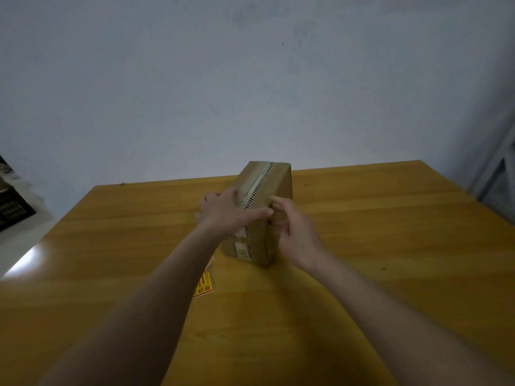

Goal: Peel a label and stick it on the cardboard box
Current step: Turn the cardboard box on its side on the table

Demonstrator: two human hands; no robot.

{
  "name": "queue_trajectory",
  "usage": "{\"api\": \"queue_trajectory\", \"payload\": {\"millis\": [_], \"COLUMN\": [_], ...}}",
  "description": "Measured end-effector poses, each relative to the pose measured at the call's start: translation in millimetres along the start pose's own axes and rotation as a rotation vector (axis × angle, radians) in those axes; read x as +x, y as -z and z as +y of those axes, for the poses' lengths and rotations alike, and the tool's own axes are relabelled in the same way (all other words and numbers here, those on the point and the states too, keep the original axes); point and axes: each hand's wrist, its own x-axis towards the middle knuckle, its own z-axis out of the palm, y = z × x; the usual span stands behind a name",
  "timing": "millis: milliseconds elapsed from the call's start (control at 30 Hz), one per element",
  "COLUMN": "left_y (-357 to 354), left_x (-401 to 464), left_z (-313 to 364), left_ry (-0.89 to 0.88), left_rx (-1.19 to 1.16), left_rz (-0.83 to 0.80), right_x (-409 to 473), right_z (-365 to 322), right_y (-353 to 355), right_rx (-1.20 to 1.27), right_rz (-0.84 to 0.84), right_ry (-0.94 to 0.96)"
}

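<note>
A brown cardboard box (278,179) sealed with printed tape stands on the wooden table (390,232). My left hand (225,211) grips the box's left side, its thumb stretched across the top. My right hand (292,227) holds the right side, fingers curled on the edge. Yellow labels with red print (204,284) lie on the table just in front of the box, partly hidden under my left forearm.
A pale wall rises behind the table's far edge. A dark device with rows of keys (12,207) sits on a white surface at the far left. A grey metal frame (498,174) stands at the right.
</note>
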Motion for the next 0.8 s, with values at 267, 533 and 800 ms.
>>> {"api": "queue_trajectory", "payload": {"millis": [267, 533, 800], "left_y": [15.8, 13.3, 24.6], "left_x": [16.7, 23.3, -8.7], "left_z": [6.9, -9.1, -38.5], "left_ry": [-0.295, -0.473, -0.413], "left_rx": [0.417, 0.457, 0.053], "left_rz": [-0.263, -0.141, 0.212], "right_x": [-2.9, -5.9, -14.2], "right_z": [5.9, 14.6, 3.6], "right_y": [24.3, 26.3, 10.5], "right_rx": [-0.338, -0.647, -0.693], "right_rz": [0.151, 0.235, 0.218], "right_ry": [-0.013, 0.036, 0.347]}}
